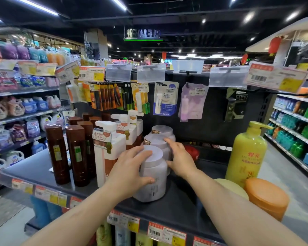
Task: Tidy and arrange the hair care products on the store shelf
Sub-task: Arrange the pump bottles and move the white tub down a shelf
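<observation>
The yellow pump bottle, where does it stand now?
In the head view the yellow pump bottle stands upright at the right end of the dark shelf, just behind an orange lid, apart from both hands.

A person's left hand (132, 167) grips the front pale jar (152, 176) on a dark shelf (36, 171), while the right hand (180, 157) touches the jar behind (156, 141). 3 jars stand in a row beside white pump bottles (110, 150) and brown bottles (68, 151); a yellow pump bottle (247, 153) stands at right.
</observation>
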`<state>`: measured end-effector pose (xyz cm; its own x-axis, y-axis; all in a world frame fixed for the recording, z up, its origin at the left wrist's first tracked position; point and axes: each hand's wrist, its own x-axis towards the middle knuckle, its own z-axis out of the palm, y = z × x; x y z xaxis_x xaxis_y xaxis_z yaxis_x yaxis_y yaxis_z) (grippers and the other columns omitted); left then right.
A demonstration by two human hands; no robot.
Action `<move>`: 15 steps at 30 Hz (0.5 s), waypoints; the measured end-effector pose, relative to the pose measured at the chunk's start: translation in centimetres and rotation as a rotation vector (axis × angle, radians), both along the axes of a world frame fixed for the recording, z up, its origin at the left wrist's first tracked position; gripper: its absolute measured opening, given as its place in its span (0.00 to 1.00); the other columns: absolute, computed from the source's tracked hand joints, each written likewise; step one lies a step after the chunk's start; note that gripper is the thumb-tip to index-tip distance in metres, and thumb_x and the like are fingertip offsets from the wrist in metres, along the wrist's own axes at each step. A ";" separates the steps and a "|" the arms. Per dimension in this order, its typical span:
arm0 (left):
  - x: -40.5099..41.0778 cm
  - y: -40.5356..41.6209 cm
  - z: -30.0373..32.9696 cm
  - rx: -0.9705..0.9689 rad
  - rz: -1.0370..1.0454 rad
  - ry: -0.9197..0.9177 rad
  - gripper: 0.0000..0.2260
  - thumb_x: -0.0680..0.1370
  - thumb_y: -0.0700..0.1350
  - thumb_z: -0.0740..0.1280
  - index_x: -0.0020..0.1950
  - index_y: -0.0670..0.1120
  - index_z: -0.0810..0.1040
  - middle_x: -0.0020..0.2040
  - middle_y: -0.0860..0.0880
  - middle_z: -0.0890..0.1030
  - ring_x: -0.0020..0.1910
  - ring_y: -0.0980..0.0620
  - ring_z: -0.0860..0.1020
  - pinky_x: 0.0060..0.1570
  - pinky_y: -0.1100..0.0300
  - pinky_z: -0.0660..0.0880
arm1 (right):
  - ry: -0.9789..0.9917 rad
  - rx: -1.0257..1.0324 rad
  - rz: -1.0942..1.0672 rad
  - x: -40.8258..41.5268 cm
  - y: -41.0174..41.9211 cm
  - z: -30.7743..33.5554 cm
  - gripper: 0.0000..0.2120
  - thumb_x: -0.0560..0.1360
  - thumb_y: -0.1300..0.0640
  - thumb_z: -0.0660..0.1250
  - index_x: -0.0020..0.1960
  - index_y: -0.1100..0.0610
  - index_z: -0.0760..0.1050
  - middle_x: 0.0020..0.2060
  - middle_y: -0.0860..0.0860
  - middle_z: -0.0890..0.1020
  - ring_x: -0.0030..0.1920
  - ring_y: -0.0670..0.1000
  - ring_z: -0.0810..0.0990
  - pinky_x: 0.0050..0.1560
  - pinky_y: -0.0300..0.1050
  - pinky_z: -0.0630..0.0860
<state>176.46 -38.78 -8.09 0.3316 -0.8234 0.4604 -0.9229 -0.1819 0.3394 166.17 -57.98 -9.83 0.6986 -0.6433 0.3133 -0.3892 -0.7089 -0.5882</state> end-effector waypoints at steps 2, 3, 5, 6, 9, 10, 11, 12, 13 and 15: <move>-0.1 0.1 0.0 0.008 0.013 -0.017 0.38 0.68 0.60 0.74 0.74 0.59 0.62 0.75 0.56 0.60 0.72 0.53 0.60 0.70 0.58 0.59 | -0.022 -0.002 -0.001 0.2 -0.2 -0.2 0.36 0.73 0.53 0.72 0.74 0.39 0.57 0.73 0.51 0.64 0.69 0.55 0.69 0.67 0.51 0.70; -0.1 0.1 0.1 0.013 0.021 -0.026 0.38 0.68 0.60 0.74 0.74 0.60 0.61 0.75 0.57 0.60 0.72 0.53 0.60 0.70 0.58 0.59 | -0.028 -0.004 0.005 0.2 -0.3 -0.3 0.35 0.73 0.53 0.72 0.73 0.39 0.58 0.73 0.51 0.64 0.69 0.55 0.69 0.67 0.51 0.70; -0.1 0.0 0.1 0.022 0.034 -0.042 0.38 0.68 0.61 0.73 0.74 0.60 0.61 0.75 0.57 0.60 0.72 0.52 0.61 0.69 0.57 0.60 | -0.033 -0.007 0.013 0.2 -0.4 -0.2 0.35 0.73 0.52 0.72 0.73 0.40 0.58 0.73 0.51 0.64 0.69 0.55 0.69 0.67 0.51 0.69; -0.1 0.0 0.1 0.024 0.036 -0.044 0.38 0.68 0.61 0.73 0.74 0.60 0.61 0.75 0.57 0.60 0.72 0.52 0.61 0.69 0.57 0.61 | -0.035 -0.006 0.015 0.2 -0.4 -0.2 0.34 0.73 0.52 0.71 0.73 0.40 0.58 0.73 0.51 0.64 0.69 0.55 0.68 0.67 0.51 0.69; -0.1 -0.1 0.2 0.023 0.034 -0.030 0.37 0.68 0.61 0.74 0.73 0.60 0.62 0.75 0.57 0.61 0.71 0.53 0.61 0.69 0.57 0.61 | -0.044 -0.009 0.017 0.2 -0.3 -0.3 0.35 0.73 0.52 0.71 0.73 0.39 0.57 0.72 0.51 0.65 0.70 0.55 0.68 0.68 0.52 0.69; -0.1 0.0 0.2 0.025 0.031 -0.024 0.37 0.68 0.61 0.74 0.73 0.60 0.62 0.74 0.57 0.61 0.71 0.53 0.61 0.69 0.57 0.61 | -0.046 -0.012 0.020 0.1 -0.1 -0.3 0.35 0.73 0.52 0.71 0.73 0.39 0.57 0.72 0.51 0.65 0.70 0.54 0.68 0.68 0.52 0.69; -0.1 0.0 0.2 0.029 0.025 -0.017 0.37 0.68 0.61 0.74 0.73 0.60 0.62 0.74 0.57 0.61 0.71 0.53 0.61 0.69 0.57 0.61 | -0.044 -0.013 0.021 0.0 0.1 -0.4 0.35 0.73 0.52 0.71 0.73 0.39 0.57 0.72 0.51 0.65 0.70 0.54 0.68 0.68 0.52 0.69; 0.0 0.0 0.2 0.034 0.017 -0.007 0.37 0.67 0.61 0.74 0.73 0.60 0.62 0.74 0.56 0.61 0.71 0.53 0.61 0.69 0.57 0.60 | -0.040 -0.014 0.018 -0.2 0.3 -0.3 0.35 0.73 0.53 0.71 0.73 0.39 0.57 0.72 0.51 0.65 0.70 0.54 0.67 0.69 0.52 0.68; 0.0 0.1 0.3 0.036 0.007 0.009 0.37 0.67 0.61 0.74 0.73 0.59 0.63 0.74 0.56 0.61 0.71 0.53 0.60 0.69 0.56 0.60 | -0.037 -0.014 0.013 -0.4 0.5 -0.1 0.35 0.74 0.53 0.71 0.74 0.39 0.56 0.72 0.51 0.65 0.70 0.54 0.67 0.69 0.51 0.68; 0.0 0.0 0.6 0.027 -0.012 0.056 0.38 0.66 0.61 0.75 0.73 0.59 0.64 0.74 0.55 0.61 0.72 0.53 0.59 0.70 0.56 0.58 | -0.044 -0.013 -0.015 -1.1 1.0 0.5 0.37 0.74 0.54 0.71 0.75 0.40 0.55 0.72 0.50 0.65 0.71 0.53 0.66 0.68 0.49 0.67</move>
<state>176.50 -38.76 -7.54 0.3459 -0.8393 0.4193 -0.9048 -0.1801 0.3859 165.06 -57.02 -9.31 0.6741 -0.6495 0.3518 -0.3739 -0.7108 -0.5958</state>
